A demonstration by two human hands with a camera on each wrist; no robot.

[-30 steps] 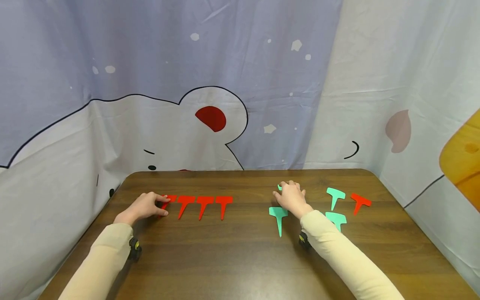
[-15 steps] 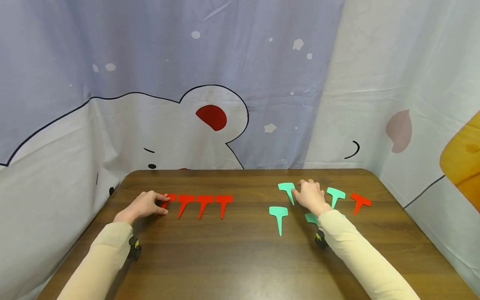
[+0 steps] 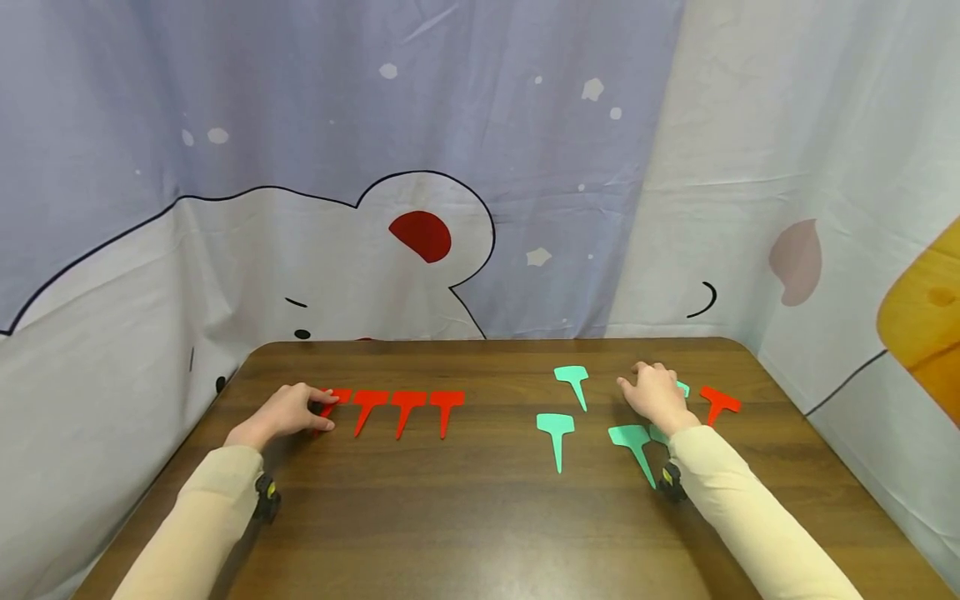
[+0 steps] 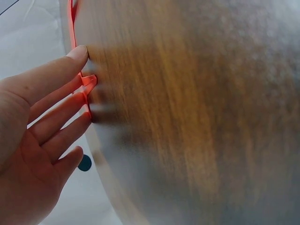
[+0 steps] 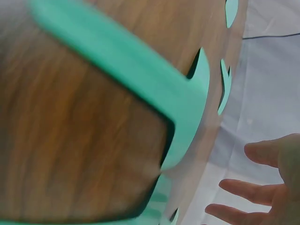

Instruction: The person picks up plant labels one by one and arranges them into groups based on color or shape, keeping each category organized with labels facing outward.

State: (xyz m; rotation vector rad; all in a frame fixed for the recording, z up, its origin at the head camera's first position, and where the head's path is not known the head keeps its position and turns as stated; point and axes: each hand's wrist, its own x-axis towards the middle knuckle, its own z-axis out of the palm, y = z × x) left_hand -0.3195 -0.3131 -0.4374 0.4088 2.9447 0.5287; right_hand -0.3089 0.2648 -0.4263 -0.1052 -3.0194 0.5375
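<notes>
My left hand [image 3: 279, 415] rests at the leftmost red T-shaped plant label [image 3: 339, 395], thumb and index finger apart on either side of it. The hand covers part of that label; in the left wrist view the nearly straight fingers [image 4: 61, 112] lie along the red plastic. My right hand [image 3: 655, 398] hovers over the right side with spread fingers and nothing in them. Around it lie green T-shaped plant labels [image 3: 630, 435], one of them [image 3: 682, 388] mostly hidden behind the hand. Another green label [image 5: 183, 112] looms large in the right wrist view.
Beside the left hand, more red labels [image 3: 409, 402] line up in a row, stems toward me. Two green labels [image 3: 556, 423] lie left of the right hand, and a single red label [image 3: 720, 398] to its right. The brown wooden table [image 3: 480, 517] ends at a patterned curtain [image 3: 540, 167].
My right hand has moved rightward over the green labels, uncovering the ones to its left and covering the far-right green one. My left hand has stayed at the leftmost red label.
</notes>
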